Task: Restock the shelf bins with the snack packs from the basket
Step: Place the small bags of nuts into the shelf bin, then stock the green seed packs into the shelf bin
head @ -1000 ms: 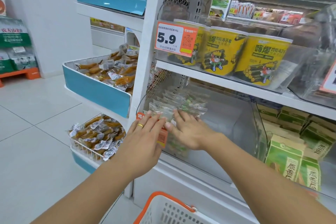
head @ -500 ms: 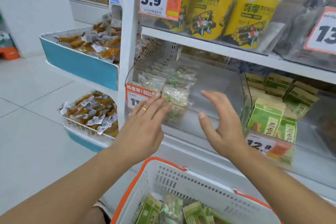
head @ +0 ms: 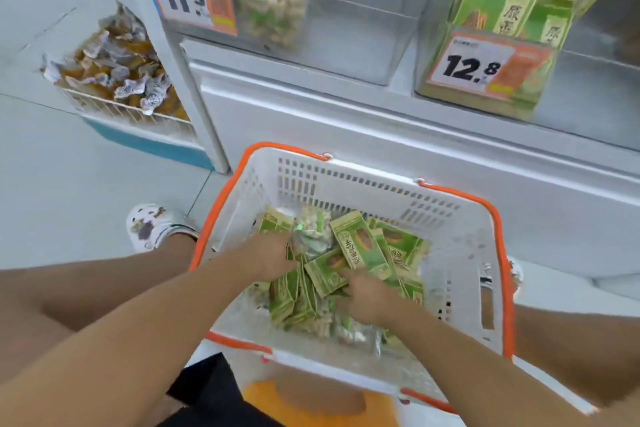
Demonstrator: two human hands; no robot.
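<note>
Upper left of the frame: a white wire rack point(head: 131, 111) on a blue base point(head: 149, 144) holds loose yellow-brown wrapped snacks point(head: 114, 69). Left of centre: a white clog shoe point(head: 149, 224) with charms rests on the pale tiled floor point(head: 52, 177). Bottom centre: an orange object point(head: 311, 406), blurred.

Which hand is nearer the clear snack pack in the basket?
Left. The left hand touches the clear snack pack; the right hand lies lower right, among green packs.

left hand point(head: 268, 255) fingers buried among packs point(head: 349, 253), grip unclear | right hand point(head: 367, 298) same | bins point(head: 363, 45) cut off at top
</note>
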